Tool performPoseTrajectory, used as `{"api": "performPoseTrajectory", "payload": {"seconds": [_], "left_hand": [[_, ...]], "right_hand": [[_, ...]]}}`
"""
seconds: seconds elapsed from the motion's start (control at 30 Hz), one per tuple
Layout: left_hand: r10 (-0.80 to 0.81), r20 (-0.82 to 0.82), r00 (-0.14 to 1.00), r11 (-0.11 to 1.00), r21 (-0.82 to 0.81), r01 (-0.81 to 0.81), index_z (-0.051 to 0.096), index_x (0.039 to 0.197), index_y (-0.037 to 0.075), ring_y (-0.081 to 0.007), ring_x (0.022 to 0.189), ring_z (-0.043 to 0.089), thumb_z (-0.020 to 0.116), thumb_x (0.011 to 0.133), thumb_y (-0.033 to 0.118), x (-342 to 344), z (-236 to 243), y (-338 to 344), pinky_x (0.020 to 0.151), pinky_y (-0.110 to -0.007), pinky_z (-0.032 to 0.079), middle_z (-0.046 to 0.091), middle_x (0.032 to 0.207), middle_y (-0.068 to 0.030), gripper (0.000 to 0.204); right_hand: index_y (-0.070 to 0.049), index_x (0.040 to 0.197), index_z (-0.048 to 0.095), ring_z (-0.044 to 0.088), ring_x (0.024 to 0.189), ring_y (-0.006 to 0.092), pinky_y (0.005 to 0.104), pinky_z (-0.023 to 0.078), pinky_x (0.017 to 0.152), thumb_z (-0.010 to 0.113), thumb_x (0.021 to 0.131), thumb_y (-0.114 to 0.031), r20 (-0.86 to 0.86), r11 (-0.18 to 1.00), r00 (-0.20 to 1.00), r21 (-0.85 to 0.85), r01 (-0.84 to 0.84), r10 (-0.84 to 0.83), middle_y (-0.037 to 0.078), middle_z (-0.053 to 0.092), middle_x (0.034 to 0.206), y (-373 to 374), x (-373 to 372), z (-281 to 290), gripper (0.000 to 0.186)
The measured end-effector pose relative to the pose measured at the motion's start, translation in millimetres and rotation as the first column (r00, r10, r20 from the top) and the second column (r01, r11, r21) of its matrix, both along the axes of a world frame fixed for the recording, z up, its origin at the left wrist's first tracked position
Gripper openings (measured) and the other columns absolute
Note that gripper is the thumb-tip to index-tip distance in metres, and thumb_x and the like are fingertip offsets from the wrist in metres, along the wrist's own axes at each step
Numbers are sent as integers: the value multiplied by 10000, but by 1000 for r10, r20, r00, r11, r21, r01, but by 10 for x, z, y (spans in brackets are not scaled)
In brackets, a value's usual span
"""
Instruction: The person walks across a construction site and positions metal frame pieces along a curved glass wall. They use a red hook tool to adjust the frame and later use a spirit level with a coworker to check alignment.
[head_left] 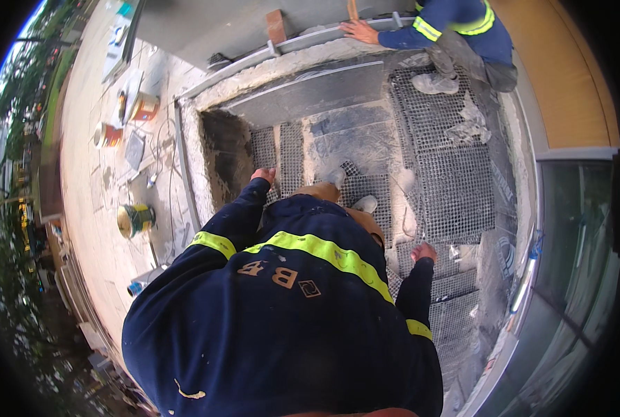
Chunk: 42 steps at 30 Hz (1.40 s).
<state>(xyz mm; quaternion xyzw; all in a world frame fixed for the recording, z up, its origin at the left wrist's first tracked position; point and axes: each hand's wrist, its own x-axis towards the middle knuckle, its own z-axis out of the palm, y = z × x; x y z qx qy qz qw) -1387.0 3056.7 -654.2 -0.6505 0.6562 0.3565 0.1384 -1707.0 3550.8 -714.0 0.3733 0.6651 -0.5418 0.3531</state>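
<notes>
Left hand (pixel 264 176): was seen near grid mats (pixel 456 193); grip couldn't be told.
Right hand (pixel 423 251): same; grip couldn't be told.
Grid mats: were laid over much of pit (pixel 196 161).
Bare strip (pixel 401 184): was left between mats.

dark open-grid panels (pixel 456 187) lie flat in the walled pit (pixel 310 95).

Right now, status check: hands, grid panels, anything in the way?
Left hand, right hand: nothing visibly held. Dark grid panels: laid across recessed floor. Possibly in the way: crumpled pale scrap and co-worker's shoe on panels.
</notes>
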Motion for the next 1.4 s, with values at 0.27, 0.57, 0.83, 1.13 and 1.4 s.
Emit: {"api": "performPoseTrajectory", "payload": {"seconds": [0.27,0.57,0.83,1.13,1.4], "left_hand": [[-6,207,978,997,-68,20,590,720,10,-242,588,582,465,743,385,621,199,416,634,-322,447,575,625,-148,395],[476,302,826,874,-58,-482,566,706,-31,-207,559,561,541,711,331,850,-784,-860,514,-302,457,570,653,-126,363],[318,323,891,946,-166,-278,548,869,-18,-315,875,524,497,672,452,45,-1927,-3360,758,-367,409,555,894,-193,512],[953,-167,-251,-287,-250,-925,493,908,-41,-384,853,501,372,751,427,-1636,-1769,-4719,734,-437,396,525,902,-242,509],[961,-21,-277,-267,-349,-898,476,928,-30,-378,835,504,378,749,438,-1950,-1935,-5056,716,-437,399,521,895,-233,510]], "right_hand": [[-95,888,411,451,435,195,297,337,348,468,755,-142,184,974,966,-170,-152,183,102,471,648,-582,-72,-141,152],[-104,725,382,350,436,168,283,259,362,426,701,-106,395,964,916,-261,39,70,54,348,570,-1021,-309,-340,50],[-104,624,400,412,507,195,327,312,426,448,686,-253,206,928,917,-228,-293,340,50,405,549,-2868,-604,-697,168],[22,971,411,497,570,205,292,415,450,410,787,-422,-169,846,829,105,-522,533,181,527,817,-6480,-1535,-1128,480],[32,955,424,559,480,245,354,438,418,432,737,-440,-317,330,938,908,258,141,159,568,679,-8442,-1815,-2089,520]]}}
